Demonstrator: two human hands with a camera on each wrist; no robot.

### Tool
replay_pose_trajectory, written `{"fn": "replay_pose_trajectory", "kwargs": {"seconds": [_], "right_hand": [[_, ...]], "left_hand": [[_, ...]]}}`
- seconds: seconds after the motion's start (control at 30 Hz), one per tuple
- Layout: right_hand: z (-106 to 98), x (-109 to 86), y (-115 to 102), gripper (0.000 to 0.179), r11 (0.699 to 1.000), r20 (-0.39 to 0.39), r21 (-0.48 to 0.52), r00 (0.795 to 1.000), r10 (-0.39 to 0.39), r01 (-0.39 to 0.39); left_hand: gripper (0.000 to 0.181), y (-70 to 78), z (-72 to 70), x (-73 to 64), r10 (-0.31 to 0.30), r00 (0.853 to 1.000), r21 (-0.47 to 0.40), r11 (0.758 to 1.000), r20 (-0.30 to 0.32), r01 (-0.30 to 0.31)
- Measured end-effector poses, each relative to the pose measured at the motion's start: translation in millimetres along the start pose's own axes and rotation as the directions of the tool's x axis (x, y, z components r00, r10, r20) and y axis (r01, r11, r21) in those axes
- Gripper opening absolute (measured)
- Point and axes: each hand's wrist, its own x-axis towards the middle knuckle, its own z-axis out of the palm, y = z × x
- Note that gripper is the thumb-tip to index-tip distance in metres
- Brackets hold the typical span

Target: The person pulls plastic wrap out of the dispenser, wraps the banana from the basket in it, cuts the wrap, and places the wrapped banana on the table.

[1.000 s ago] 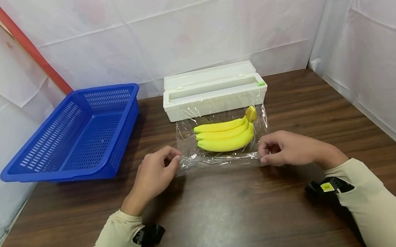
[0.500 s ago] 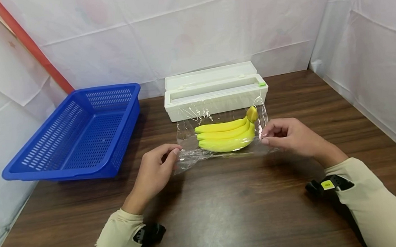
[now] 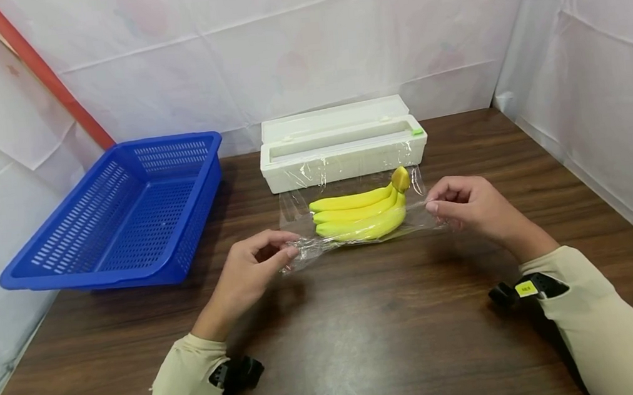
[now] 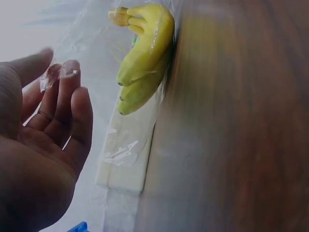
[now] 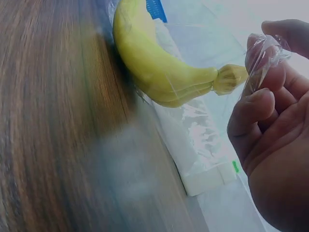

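Observation:
A bunch of three yellow bananas (image 3: 360, 215) lies on a sheet of clear plastic wrap (image 3: 295, 215) at the middle of the table. The wrap's near edge is lifted and comes over the front banana. My left hand (image 3: 247, 276) pinches its left corner between thumb and fingers, and my right hand (image 3: 472, 209) pinches the right corner. In both wrist views the film bunches at the fingertips, close to the bananas (image 4: 145, 58) (image 5: 154, 58). Behind the fruit stands a white wrap dispenser box (image 3: 342, 164) with its lid up; the wrap reaches over its front.
A blue plastic basket (image 3: 178, 234) with slotted sides stands at the left of the dark wooden table (image 3: 373, 330). The dispenser has a small green slider (image 3: 417, 131) at its right end. White cloth (image 3: 303, 48) hangs behind and at both sides.
Both hands have raised the wrap's near edge and drawn it over the front banana. My right hand has moved right and away from me; my left shifted slightly right. Bananas and box have stayed put.

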Motion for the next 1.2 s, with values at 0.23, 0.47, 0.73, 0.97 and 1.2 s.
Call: {"fn": "replay_pose_trajectory", "kwargs": {"seconds": [0.23,0.47,0.73,0.97,1.2], "right_hand": [[-2,0.4,3,0.005,1.000,-0.035,-0.013,0.999,-0.003,0.003],[-5,2.8,4,0.007,0.998,-0.063,0.031,0.997,-0.048,0.050],[-3,2.7,8,0.006,0.972,-0.133,0.226,0.991,-0.030,0.060],[1,4.4,7,0.015,0.940,-0.185,0.329,0.982,-0.029,0.089],[1,4.4,8,0.010,0.948,-0.203,0.307,0.979,-0.016,0.079]], "left_hand": [[0.019,-0.2,4.6,0.5,0.021,0.997,-0.088,0.996,-0.072,-0.028],[0.017,1.6,10.7,4.2,0.045,0.984,-0.069,0.996,-0.174,-0.058],[0.022,10.4,17.3,20.0,0.107,0.959,0.007,0.994,-0.263,-0.110],[0.020,13.2,20.0,35.3,0.180,0.955,0.060,0.983,-0.235,-0.171],[0.023,9.6,22.4,38.1,0.235,0.957,0.091,0.971,-0.170,-0.223]]}}
